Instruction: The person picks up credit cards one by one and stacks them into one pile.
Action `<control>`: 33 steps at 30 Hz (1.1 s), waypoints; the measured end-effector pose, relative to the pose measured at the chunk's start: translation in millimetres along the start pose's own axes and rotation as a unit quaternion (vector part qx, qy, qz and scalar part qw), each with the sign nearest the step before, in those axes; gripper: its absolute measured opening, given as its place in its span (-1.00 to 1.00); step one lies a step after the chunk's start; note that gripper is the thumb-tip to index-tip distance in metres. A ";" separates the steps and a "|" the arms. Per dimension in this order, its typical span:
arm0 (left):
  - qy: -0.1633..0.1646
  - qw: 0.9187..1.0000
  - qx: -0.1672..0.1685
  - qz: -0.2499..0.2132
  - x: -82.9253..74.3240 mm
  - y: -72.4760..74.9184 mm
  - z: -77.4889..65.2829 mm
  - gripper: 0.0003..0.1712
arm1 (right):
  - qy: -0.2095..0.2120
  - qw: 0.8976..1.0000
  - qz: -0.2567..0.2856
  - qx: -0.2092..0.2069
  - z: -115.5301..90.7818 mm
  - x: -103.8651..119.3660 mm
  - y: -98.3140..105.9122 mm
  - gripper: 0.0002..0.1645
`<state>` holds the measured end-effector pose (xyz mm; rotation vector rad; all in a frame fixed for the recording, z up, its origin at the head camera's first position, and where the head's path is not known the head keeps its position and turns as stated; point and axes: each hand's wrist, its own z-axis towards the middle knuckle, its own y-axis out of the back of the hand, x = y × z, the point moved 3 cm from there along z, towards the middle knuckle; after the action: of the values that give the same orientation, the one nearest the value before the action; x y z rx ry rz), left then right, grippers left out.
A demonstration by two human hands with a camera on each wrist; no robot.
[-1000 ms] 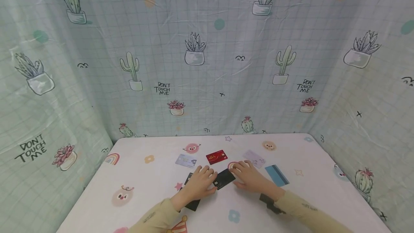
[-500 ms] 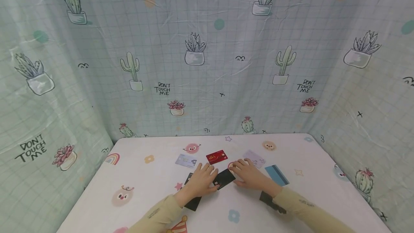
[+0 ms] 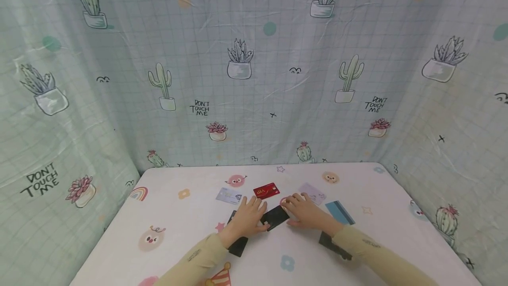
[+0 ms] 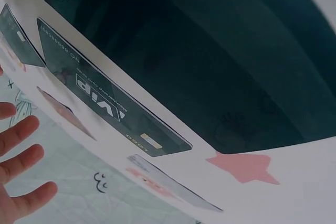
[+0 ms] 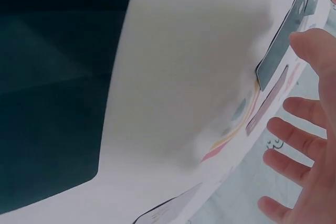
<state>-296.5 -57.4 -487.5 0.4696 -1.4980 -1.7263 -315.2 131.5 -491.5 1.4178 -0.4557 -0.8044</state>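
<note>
A black card [image 3: 276,218] lies flat on the table between my two hands in the head view. My left hand [image 3: 247,220] is at its left end, thumb tip right by the card's edge. In the left wrist view, the left fingers [image 4: 21,135] are spread and relaxed. Near the card's right end is my right hand [image 3: 308,213]; its fingers [image 5: 296,135] are spread too in the right wrist view, with nothing between them. Below the left hand and wrist lie a black VIP card [image 4: 105,93] and another black card [image 3: 238,247], both partly covered in the head view.
Behind the hands lie a pale blue card [image 3: 229,195], a red VIP card [image 3: 266,190] and a pale purple card [image 3: 312,193]. A blue striped card [image 3: 339,212] lies right. A dark card [image 3: 332,245] is partly under the right sleeve. A patterned curtain [image 3: 262,136] encloses the table.
My left hand and sleeve have shifted slightly forward and to the right. The right hand has barely moved, and the black card between the hands stays in place.
</note>
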 end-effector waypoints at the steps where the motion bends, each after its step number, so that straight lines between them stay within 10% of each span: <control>1: 0.002 1.000 0.004 -0.002 -0.1 -0.5 0.6 -0.27 | -0.001 1.000 0.000 0.004 0.4 -0.3 -0.3 -0.33; 12: 0.028 0.998 0.058 0.028 -2.8 -8.2 8.7 -0.17 | 0.001 0.999 0.007 0.033 4.0 -3.8 -5.3 -0.29; 33: 0.034 0.997 0.053 0.040 -5.4 -21.7 14.2 -0.32 | 0.014 0.998 -0.019 0.054 18.2 -4.6 -21.6 -0.34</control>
<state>-310.2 -44.2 -505.9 0.5116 -1.5443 -1.5601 -336.0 123.2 -509.3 1.5408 -0.4575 -0.8002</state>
